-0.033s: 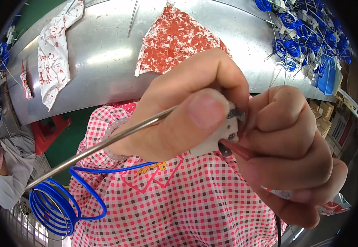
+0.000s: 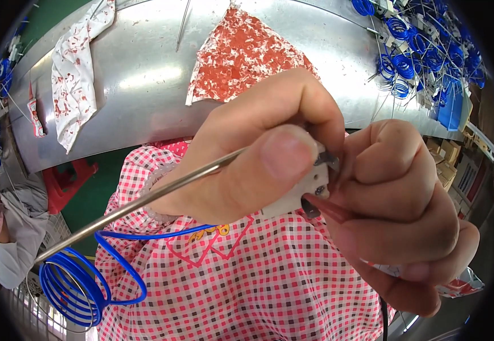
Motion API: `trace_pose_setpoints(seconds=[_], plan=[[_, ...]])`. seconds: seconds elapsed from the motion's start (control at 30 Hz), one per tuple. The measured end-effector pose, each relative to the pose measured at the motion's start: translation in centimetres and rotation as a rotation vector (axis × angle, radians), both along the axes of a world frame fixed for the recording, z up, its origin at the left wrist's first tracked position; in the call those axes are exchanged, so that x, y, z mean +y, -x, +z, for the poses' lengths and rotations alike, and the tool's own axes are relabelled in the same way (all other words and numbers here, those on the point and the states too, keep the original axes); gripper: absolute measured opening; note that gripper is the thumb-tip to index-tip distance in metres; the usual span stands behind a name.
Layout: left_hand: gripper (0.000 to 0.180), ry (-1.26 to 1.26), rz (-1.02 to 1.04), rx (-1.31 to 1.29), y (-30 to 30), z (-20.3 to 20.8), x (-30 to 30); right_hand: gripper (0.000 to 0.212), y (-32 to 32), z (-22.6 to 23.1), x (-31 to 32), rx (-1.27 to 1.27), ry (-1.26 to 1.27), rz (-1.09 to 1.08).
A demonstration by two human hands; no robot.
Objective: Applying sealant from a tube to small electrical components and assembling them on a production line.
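My left hand (image 2: 241,159) is closed around a capillary thermostat, its thumb on top of the white body (image 2: 289,202). Dark metal terminals and a small screw show at the body's right end. The thermostat's metal rod (image 2: 144,196) slants down to the left, past my thumb. Its blue coiled tube (image 2: 71,290) hangs at the lower left. My right hand (image 2: 395,193) is curled around a squeeze tube (image 2: 464,284), mostly hidden by the fingers. The tube's red nozzle (image 2: 329,207) points at the terminal end of the body; whether they touch I cannot tell.
On the steel table (image 2: 144,51) lie a red-stained cloth (image 2: 252,54), a spotted white cloth (image 2: 73,85) and another tube (image 2: 35,116). Several blue-coiled thermostats (image 2: 412,51) are heaped far right by a blue bin (image 2: 453,105). Another person's sleeve (image 2: 17,258) shows at left, near a red stool (image 2: 65,184).
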State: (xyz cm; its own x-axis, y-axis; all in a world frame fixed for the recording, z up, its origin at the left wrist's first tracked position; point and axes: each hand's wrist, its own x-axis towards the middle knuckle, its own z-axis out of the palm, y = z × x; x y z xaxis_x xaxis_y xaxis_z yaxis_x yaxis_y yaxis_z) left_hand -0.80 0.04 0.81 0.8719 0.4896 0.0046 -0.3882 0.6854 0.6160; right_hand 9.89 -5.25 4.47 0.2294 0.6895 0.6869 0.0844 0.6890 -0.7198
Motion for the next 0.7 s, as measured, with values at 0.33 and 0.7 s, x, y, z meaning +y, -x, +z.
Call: trace_pose_setpoints(seconds=[0.33, 0.7], plan=[[0.059, 0.046, -0.036, -0.032, 0.4, -0.1, 0.2, 0.025, 2.0, -1.6, 1.9, 0.247, -0.295, -0.055], [0.064, 0.134, -0.057, -0.011, 0.8, -0.2, 0.3, 0.024, 3.2, -2.2, 3.4, 0.427, -0.438, -0.017]])
